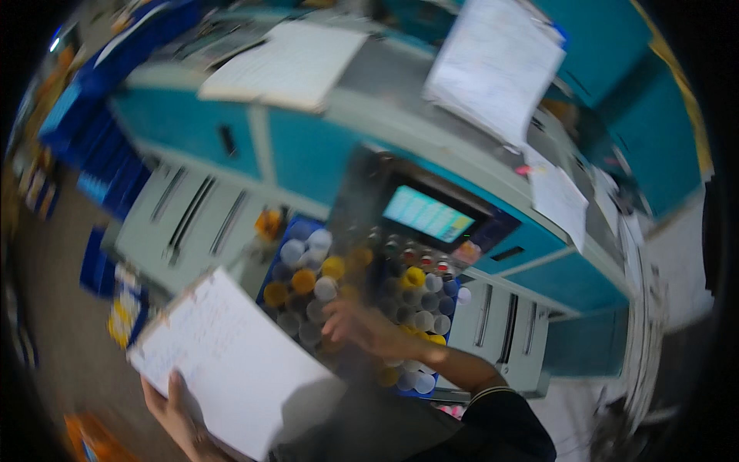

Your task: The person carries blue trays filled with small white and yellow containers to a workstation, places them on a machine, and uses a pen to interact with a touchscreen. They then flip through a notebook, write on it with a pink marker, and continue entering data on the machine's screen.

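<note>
My left hand (178, 416) grips the lower left edge of a stack of white paper (235, 366), thumb on top. Faint handwriting covers part of the top sheet, and a shadow falls on its right side. To the right of the paper, my right hand (354, 327) hovers over a blue crate (271, 266) of round cups or caps, white and yellow. Its fingers look loosely apart and somewhat blurred, with nothing visible in them. Whether they touch a yellow cup (333, 267) or white cup (326, 289) nearby I cannot tell.
Behind the crate stands a teal and grey machine with a lit screen (429, 213) and a row of buttons (426, 260). Papers (285, 65) and a clipboard (496, 73) rest on its top. Blue bins (96, 138) are stacked at the left; an orange bag (96, 437) lies below.
</note>
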A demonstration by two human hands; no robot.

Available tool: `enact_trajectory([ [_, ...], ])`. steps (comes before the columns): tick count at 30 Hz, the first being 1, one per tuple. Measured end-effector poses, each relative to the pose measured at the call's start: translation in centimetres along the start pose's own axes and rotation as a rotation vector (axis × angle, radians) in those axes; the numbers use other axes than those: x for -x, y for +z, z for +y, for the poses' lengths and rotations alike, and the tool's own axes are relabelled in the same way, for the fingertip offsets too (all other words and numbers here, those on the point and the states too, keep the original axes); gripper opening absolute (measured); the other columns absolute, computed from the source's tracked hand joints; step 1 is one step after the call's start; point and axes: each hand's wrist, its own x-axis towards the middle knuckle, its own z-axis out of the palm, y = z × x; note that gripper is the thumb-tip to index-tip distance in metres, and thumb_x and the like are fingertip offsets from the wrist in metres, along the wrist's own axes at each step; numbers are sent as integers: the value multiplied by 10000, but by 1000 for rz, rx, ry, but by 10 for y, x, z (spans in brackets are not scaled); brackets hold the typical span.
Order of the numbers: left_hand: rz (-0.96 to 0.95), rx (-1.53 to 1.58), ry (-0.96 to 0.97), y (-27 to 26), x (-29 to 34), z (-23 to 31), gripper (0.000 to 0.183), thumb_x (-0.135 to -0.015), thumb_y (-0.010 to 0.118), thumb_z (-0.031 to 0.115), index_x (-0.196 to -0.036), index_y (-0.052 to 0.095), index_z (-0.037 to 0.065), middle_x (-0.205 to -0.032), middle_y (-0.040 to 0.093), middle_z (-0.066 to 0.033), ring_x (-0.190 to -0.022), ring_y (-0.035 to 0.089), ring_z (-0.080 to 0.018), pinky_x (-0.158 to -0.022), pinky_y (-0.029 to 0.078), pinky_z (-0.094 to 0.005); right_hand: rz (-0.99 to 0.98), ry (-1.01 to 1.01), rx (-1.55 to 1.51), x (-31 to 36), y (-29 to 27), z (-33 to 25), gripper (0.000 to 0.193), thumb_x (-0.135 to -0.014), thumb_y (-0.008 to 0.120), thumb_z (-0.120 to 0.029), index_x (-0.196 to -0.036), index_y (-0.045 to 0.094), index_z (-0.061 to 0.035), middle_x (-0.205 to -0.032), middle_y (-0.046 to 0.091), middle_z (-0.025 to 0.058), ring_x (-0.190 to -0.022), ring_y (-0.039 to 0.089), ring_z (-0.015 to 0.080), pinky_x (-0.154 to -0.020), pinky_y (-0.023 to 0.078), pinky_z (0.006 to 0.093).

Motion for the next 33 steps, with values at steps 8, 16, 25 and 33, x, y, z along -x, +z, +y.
enact_trajectory([
  [8, -104, -229, -11, -9, -9, 2, 536, -893, 626, -25, -1390, 432, -69, -1339, 537, -203, -1132, 564, -277, -962, 477, -392, 1061, -475, 397, -30, -173, -90, 374, -1045, 443, -281, -1083, 686, 0, -735, 523, -1, -661, 470, 83, -625, 409, 245],
  [16, -61, -256, -19, -5, -15, -3, 556, -890, 637, -19, -1399, 419, -65, -1349, 526, -204, -1161, 539, -283, -989, 457, -408, 1251, -464, 1262, -90, -323, -125, 215, -895, 657, -166, -1069, 656, -40, -975, 631, 139, -852, 616, 285, -765, 478, 343],
  [25, -44, -314, -25, -3, -5, 2, 508, -879, 613, -54, -1361, 455, -58, -1300, 550, -195, -1116, 549, -280, -962, 446, -390, 1070, -550, 1383, -88, -331, -106, 307, -860, 695, -223, -1123, 655, -70, -1019, 662, 109, -933, 610, 294, -788, 442, 384],
  [33, -93, -181, 59, -2, -3, -2, 542, -876, 556, -97, -1399, 421, -52, -1343, 519, -198, -1181, 519, -288, -1029, 392, -414, 1026, -557, 1359, -87, -330, -107, 305, -869, 678, -222, -1131, 663, -67, -1027, 680, 101, -925, 612, 293, -792, 448, 386],
])
